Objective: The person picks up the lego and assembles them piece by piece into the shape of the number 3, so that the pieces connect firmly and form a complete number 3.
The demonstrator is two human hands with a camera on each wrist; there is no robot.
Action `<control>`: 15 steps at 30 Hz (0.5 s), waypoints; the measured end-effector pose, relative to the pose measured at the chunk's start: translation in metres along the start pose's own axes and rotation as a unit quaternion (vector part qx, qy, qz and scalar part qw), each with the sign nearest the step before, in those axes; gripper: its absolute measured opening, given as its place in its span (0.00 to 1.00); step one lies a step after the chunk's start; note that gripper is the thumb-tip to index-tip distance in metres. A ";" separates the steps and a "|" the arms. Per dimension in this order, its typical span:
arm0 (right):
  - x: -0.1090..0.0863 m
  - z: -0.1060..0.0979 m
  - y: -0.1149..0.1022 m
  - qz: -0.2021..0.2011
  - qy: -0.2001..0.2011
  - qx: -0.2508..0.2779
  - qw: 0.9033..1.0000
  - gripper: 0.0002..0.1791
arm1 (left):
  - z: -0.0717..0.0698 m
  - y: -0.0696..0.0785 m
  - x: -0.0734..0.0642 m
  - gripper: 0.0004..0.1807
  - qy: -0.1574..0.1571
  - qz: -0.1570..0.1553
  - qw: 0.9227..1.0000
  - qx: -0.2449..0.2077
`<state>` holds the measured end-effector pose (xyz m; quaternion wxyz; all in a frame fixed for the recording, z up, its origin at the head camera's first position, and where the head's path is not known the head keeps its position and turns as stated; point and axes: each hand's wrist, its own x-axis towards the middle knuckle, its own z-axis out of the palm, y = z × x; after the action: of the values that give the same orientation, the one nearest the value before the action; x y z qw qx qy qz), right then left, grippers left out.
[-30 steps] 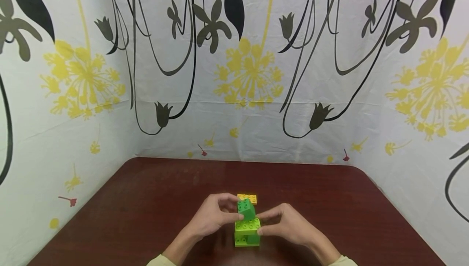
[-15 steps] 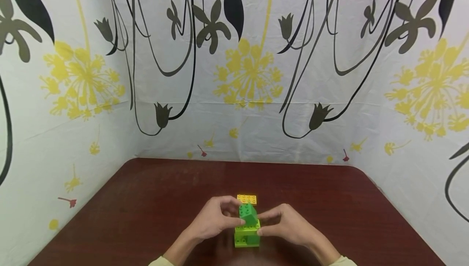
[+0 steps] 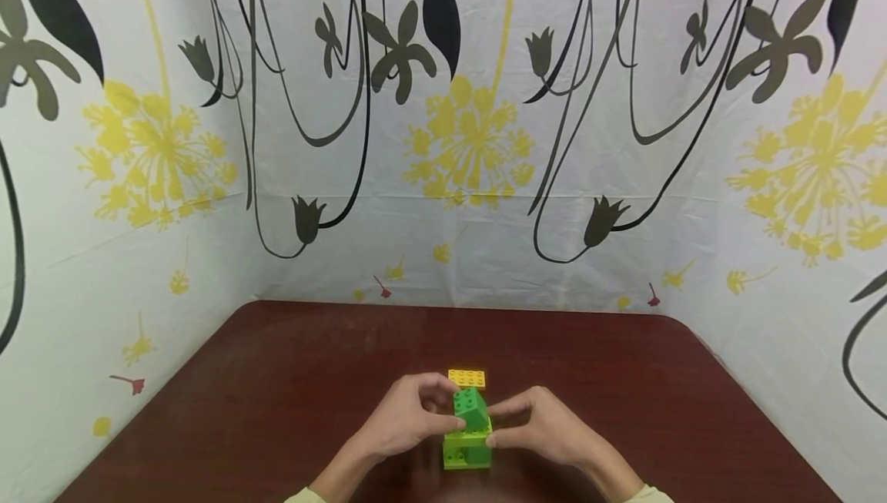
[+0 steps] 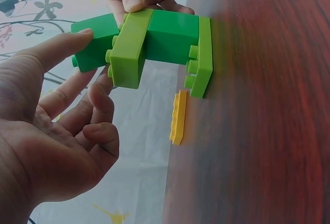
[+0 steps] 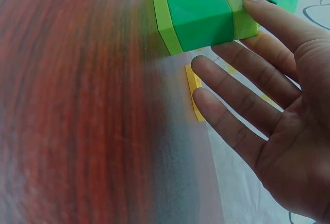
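My left hand (image 3: 409, 418) pinches a dark green toy building brick with a sloped side (image 3: 471, 409) between thumb and fingers. It sits tilted over the studs of a lime green brick (image 4: 131, 53), at the top of a small stack. With thumb and fingertips, my right hand (image 3: 550, 427) grips that lime brick from the right. Below it, a dark green brick (image 4: 172, 35) stands on a lime studded plate (image 4: 203, 61), over toward the plate's right side in the head view. In the right wrist view the last fingers of the right hand (image 5: 289, 115) are spread and straight.
A yellow studded plate (image 3: 467, 377) lies on the dark red-brown table (image 3: 312, 349) just beyond the stack. A white sheet with flower prints (image 3: 388, 218) hangs behind the table and along both sides.
My left hand has brought the sloped green brick down and slightly right, closer over the lime brick. The right hand and the stack have stayed nearly still.
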<state>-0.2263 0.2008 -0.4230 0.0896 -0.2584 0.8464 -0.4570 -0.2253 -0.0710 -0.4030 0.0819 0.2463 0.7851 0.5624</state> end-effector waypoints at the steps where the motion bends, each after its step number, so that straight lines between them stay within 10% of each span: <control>1: 0.000 0.000 0.000 0.000 -0.001 0.001 1.000 0.16 | 0.000 0.000 0.000 0.20 0.000 0.001 1.000 0.000; 15: 0.000 -0.001 0.001 0.003 -0.005 0.004 1.000 0.14 | 0.003 -0.001 0.001 0.18 0.001 0.001 1.000 0.030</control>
<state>-0.2274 0.2017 -0.4231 0.0966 -0.2580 0.8446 -0.4591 -0.2252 -0.0684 -0.4047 0.0727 0.2488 0.8015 0.5389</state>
